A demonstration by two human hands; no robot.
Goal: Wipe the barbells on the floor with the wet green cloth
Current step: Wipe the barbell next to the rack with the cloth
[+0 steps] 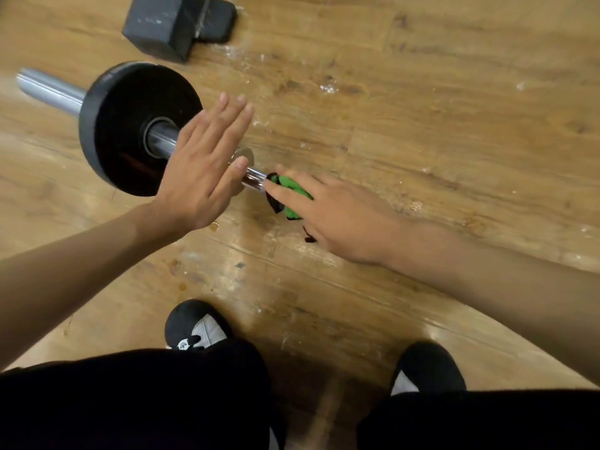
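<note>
One barbell [48,90] lay on the wood floor [438,125], carrying one black plate [110,125] on its chrome bar. The one green cloth [292,190] was bunched on the bar just inside the collar. The right hand [341,216] gripped it there, with digits curled on either side of the cloth. The left hand [201,167] was flat, fingers straight and together. It was over the bar between plate and cloth, with the thumb tip at the collar; whether the palm touched the bar could not be told. One dark dumbbell [168,24] sat beyond the plate. Two black shoes showed below. The left shoe [194,326] bore a small white mark too blurred to read, and the right shoe [428,365] stood apart from it.
</note>
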